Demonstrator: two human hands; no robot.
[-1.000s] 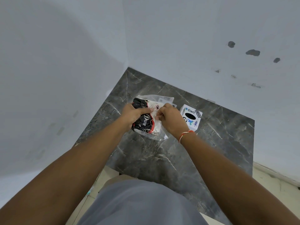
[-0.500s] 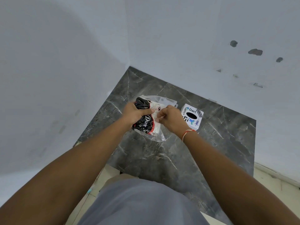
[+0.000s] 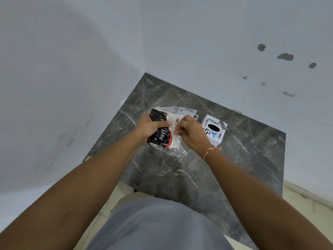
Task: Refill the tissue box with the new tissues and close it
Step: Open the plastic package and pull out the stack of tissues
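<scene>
A clear plastic tissue pack (image 3: 163,139) with black, red and white print lies on the dark marble tabletop (image 3: 180,174). My left hand (image 3: 149,126) grips its black left side. My right hand (image 3: 191,132) pinches the pack's white top face with thumb and fingertips. Just right of my right hand stands a white cube tissue box (image 3: 214,129) with stickers and a dark oval slot on top; it is shut and untouched.
The tabletop fits into a corner between two pale walls (image 3: 72,69). Its front edge runs near my body, with light floor (image 3: 306,204) to the right. An orange thread band (image 3: 209,152) circles my right wrist.
My hands and the pack have stayed in nearly the same place; my right fingers have shifted slightly on the pack's top film. The box has not moved.
</scene>
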